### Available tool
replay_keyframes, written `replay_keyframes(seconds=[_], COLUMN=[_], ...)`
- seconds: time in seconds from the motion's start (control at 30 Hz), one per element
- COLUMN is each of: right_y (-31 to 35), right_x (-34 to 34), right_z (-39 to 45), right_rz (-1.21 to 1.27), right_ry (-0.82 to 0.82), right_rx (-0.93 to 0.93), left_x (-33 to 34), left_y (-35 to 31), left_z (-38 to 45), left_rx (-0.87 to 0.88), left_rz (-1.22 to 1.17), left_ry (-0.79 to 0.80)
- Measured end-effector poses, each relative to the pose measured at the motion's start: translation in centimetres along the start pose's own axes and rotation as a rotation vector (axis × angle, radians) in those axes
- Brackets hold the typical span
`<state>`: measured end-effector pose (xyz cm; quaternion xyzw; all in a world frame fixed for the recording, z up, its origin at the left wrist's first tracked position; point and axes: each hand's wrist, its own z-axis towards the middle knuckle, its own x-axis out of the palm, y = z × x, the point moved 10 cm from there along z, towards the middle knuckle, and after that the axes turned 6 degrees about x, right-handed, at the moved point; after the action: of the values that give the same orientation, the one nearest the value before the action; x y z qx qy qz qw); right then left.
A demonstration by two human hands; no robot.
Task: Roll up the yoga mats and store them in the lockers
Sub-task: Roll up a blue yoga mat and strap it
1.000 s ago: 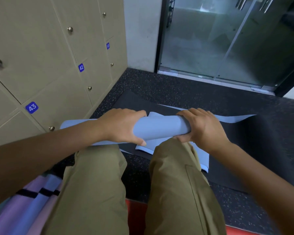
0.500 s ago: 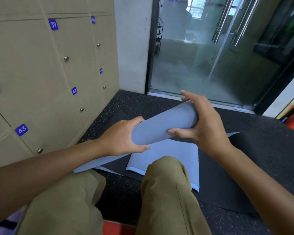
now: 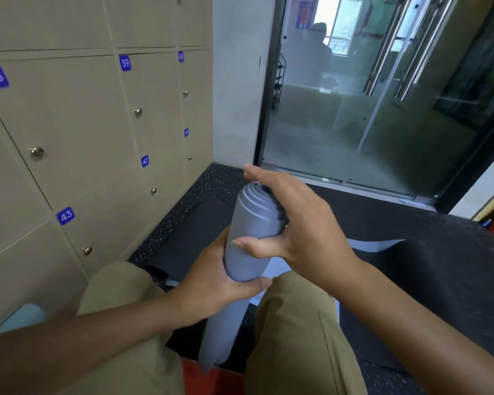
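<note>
Head cam, lockers (image 3: 77,115) no. 38, 39, 42, 43

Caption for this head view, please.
Both hands, left hand and right hand, grip a rolled blue yoga mat upright beside closed numbered lockers.

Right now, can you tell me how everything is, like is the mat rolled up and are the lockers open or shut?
Blue yoga mat: rolled up, held on end, tilted.
Left hand: grips the roll low down.
Right hand: holds the roll's top end, thumb across the front.
Lockers: every door in view shut.
Black mat: flat on the floor.
Glass door: shut.
</note>
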<state>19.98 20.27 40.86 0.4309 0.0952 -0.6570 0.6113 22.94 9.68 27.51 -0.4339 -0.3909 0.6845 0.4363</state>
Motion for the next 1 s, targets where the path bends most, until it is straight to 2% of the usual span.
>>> replay_keyframes(seconds=[0.23,0.5,0.63,0.77,1.0], right_y=[2.2,0.9,0.1,-0.3,0.2], right_x=[2.8,2.9,3.1,2.6,1.2], right_z=[-2.6,-3.1,-3.3,-3.2,-3.2], right_rz=[-0.064,-0.035,-0.004,-0.019,-0.108], right_ry=[0.069,0.097,0.135,0.106,-0.084], right_rx=[-0.109,-0.014,0.021,0.028,-0.041], left_x=[0.8,1.2,1.0,1.5,2.4], left_y=[1.5,1.0,0.3,-0.1,-1.3], left_z=[-4.3,-4.8,-4.4,-3.7,-3.1], left_rx=[-0.032,0.0,0.038,0.025,0.044], left_rz=[-0.098,-0.149,-0.177,-0.21,-0.255], left_ry=[-0.024,-0.087,-0.167,-0.201,-0.233])
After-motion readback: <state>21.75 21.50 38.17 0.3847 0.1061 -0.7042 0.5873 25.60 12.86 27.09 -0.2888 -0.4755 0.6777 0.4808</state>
